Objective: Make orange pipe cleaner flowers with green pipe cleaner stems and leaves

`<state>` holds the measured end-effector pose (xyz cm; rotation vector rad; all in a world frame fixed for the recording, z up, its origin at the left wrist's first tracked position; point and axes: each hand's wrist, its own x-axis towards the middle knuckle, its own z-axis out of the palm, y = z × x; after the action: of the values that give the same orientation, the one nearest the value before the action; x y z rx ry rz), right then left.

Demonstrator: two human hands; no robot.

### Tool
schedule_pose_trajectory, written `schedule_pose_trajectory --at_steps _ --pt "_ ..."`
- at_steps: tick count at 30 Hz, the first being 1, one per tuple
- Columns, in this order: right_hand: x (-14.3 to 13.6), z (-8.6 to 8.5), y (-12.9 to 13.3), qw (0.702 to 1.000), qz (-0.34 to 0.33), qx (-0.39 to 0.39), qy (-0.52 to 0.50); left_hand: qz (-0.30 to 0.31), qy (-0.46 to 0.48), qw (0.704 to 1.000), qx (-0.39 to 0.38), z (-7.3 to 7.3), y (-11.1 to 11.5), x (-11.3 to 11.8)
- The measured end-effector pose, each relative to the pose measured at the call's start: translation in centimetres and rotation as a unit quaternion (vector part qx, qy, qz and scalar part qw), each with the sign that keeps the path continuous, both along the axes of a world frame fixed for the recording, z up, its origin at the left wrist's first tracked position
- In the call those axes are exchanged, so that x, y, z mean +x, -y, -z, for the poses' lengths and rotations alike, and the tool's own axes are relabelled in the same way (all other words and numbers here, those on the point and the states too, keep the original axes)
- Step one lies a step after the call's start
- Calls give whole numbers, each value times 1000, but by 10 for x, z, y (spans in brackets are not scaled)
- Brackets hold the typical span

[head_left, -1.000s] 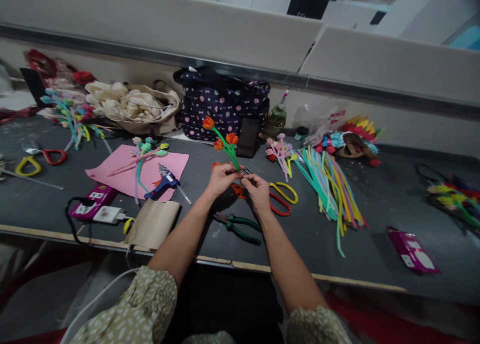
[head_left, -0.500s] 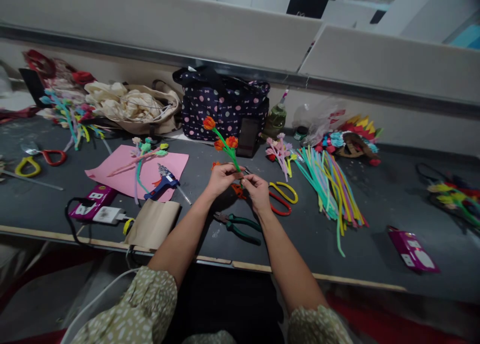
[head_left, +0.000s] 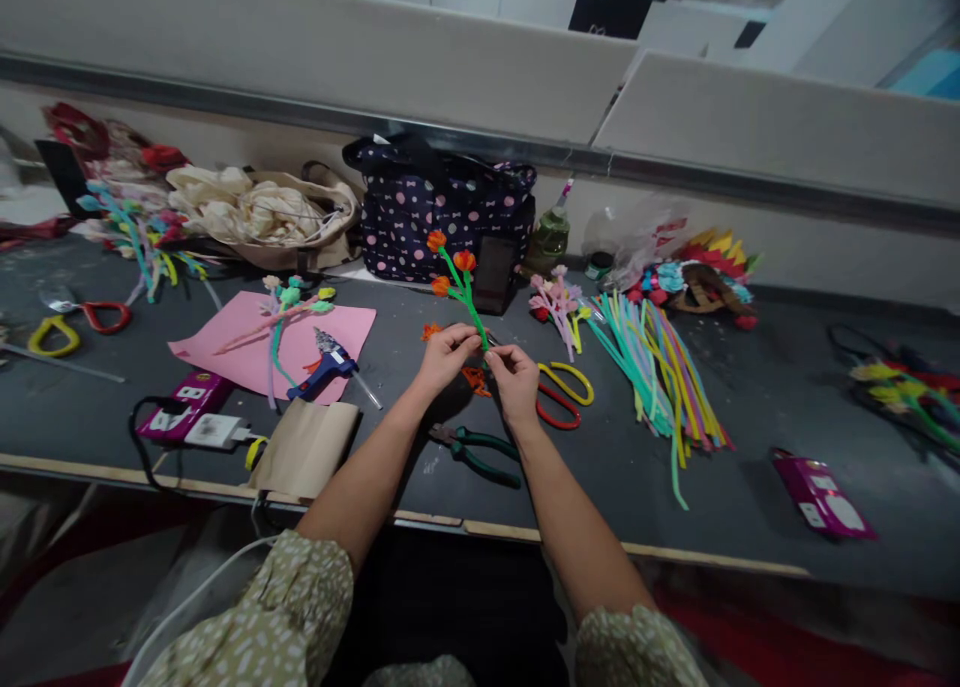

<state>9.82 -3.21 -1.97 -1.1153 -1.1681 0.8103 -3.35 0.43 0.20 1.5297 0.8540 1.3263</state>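
Observation:
Between my hands stands a pipe-cleaner flower stem, green and branched, with three orange blooms at its top. My left hand pinches the stem from the left. Just below, my right hand pinches its lower end with thumb and finger. Orange fuzzy pieces lie on the table behind and below my fingers, partly hidden. Beneath my forearms rest green-handled pliers. Beside my right hand are scissors with one yellow and one red handle, their blades mostly hidden by the hand.
A bundle of coloured pipe cleaners lies to the right. On the left are a blue glue gun on pink paper, a brown paper-covered block and a purple power strip. A dotted bag and a phone stand behind.
The flower stem has turned between my fingers; its blooms have shifted right and now spread differently. Both hands keep their pinch in nearly the same spot.

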Motion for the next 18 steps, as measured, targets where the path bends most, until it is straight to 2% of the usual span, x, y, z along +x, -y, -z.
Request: schedule_pose_trajectory --at_steps 4,7,10,14,18 --pt "0 -2 4 994 50 26 92 -4 51 998 -44 4 -1 3" --pt "0 -5 6 976 88 58 190 -2 73 994 -80 2 0 6" --pt "0 -7 9 956 98 90 260 -11 84 991 -104 -1 2 7" --pt "0 -9 10 949 92 103 282 -23 84 990 -109 -4 3 5" --pt "1 -7 8 966 75 71 238 -28 84 991 -102 -6 4 4"
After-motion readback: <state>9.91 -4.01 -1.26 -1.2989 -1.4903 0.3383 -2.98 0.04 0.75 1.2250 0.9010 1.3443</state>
